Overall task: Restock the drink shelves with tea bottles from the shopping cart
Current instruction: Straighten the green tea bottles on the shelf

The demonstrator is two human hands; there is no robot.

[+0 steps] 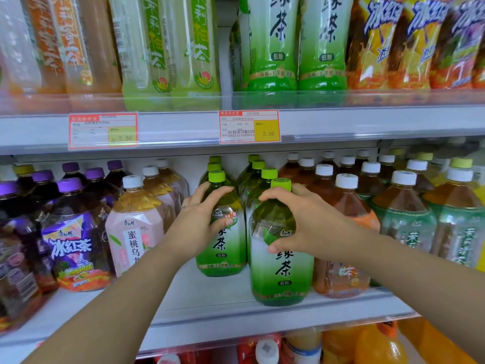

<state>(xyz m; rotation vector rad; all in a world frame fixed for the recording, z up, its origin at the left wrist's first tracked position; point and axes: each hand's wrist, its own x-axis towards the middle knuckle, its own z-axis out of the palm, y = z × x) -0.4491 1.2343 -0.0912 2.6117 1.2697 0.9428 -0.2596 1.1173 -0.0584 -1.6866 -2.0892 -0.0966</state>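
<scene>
The tall, clear plastic front green tea bottle (282,274) is glossy, its printed film wrap catching the light; the rear green tea bottle (223,248) shines alike. Their lime-green plastic caps (280,184) look matt. The white shelf board (210,292) seems smooth painted metal. Overhead, a transparent plastic fence (393,99) gleams, and the red-and-yellow price tag (249,126) is paper.

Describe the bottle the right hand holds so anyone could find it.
Shelf below the right price tag: two rows of green-capped bottles. The right hand grips the right row's front bottle. It stands forward of the left hand's green bottle; its right neighbour is white-capped.
</scene>
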